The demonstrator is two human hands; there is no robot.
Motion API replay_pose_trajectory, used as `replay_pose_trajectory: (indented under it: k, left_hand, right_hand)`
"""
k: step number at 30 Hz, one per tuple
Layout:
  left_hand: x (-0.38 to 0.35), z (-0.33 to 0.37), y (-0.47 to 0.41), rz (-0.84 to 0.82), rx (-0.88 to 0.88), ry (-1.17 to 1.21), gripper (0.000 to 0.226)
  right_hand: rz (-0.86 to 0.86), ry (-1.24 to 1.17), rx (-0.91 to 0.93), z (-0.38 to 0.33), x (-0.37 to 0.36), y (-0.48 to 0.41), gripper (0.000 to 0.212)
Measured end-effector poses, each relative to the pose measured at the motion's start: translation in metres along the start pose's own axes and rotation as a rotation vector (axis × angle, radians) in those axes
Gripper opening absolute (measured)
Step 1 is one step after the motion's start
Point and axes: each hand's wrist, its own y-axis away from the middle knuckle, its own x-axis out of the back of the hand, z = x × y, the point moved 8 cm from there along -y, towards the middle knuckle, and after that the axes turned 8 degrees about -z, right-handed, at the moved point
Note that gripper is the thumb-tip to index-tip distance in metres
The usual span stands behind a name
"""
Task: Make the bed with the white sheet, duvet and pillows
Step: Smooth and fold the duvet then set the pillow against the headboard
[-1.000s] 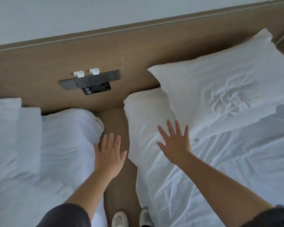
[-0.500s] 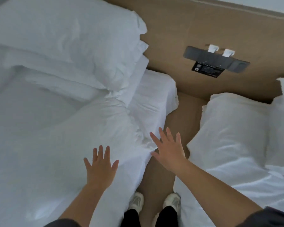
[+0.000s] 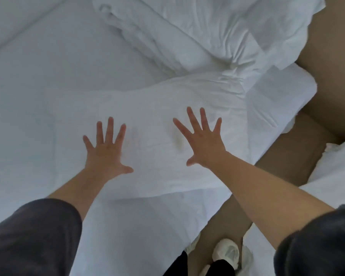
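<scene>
A bed covered in white linen fills the view. The white duvet [image 3: 151, 108] lies across it, its folded edge running toward the head end. A white pillow [image 3: 217, 26] sits crumpled at the top right, by the headboard. My left hand [image 3: 106, 150] and my right hand [image 3: 203, 142] are held over the duvet near the bed's side, fingers spread wide, holding nothing. I cannot tell whether the palms touch the fabric. The white sheet [image 3: 277, 100] shows on the mattress corner at right.
A tan floor strip [image 3: 283, 162] separates this bed from a second white bed [image 3: 339, 166] at the right edge. The wooden headboard [image 3: 335, 46] stands at the top right. My white shoes [image 3: 225, 251] are on the floor below.
The view has swung left from the right-hand bed to the left-hand one. Both spread hands moved with it and are now over this bed's duvet.
</scene>
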Motion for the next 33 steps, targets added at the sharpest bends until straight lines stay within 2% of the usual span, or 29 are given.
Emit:
replay_pose_trajectory:
  k: [5, 8, 12, 16, 18, 20, 23, 24, 29, 33]
  left_hand:
    - [-0.035, 0.004, -0.058, -0.06, -0.042, -0.013, 0.148]
    - [-0.05, 0.015, -0.082, -0.012, -0.014, -0.107, 0.14]
    - [-0.055, 0.039, -0.114, 0.157, -0.051, -0.161, 0.107]
    - [-0.061, 0.048, -0.133, 0.295, -0.084, -0.12, 0.045]
    - [-0.059, 0.048, -0.134, 0.32, -0.083, -0.121, 0.033]
    - [-0.056, 0.047, -0.133, 0.259, -0.097, -0.082, 0.032]
    - [-0.045, 0.045, -0.123, 0.188, -0.108, -0.065, 0.023]
    - [-0.042, 0.044, -0.116, 0.162, -0.103, -0.068, 0.022]
    - [-0.018, 0.043, -0.049, 0.078, -0.153, -0.07, 0.026]
    - [0.029, 0.04, 0.02, 0.089, -0.204, -0.067, 0.029]
  right_hand:
    - [-0.1, 0.081, -0.032, -0.008, -0.041, -0.066, 0.142]
    - [-0.111, 0.176, -0.037, -0.013, -0.064, -0.09, 0.131]
    - [-0.005, 0.199, -0.009, -0.024, -0.079, -0.123, 0.107]
    - [0.201, 0.158, 0.009, -0.027, -0.09, -0.14, 0.094]
    - [0.278, 0.136, 0.045, -0.026, -0.092, -0.139, 0.085]
    - [0.307, 0.101, 0.065, -0.025, -0.087, -0.134, 0.066]
    - [0.198, 0.029, 0.033, -0.026, -0.074, -0.121, 0.023]
    - [0.168, 0.014, 0.023, -0.027, -0.068, -0.113, 0.016]
    - [0.101, 0.005, 0.075, -0.027, -0.035, -0.05, 0.026]
    - [0.132, -0.016, 0.097, -0.015, 0.011, 0.016, 0.023]
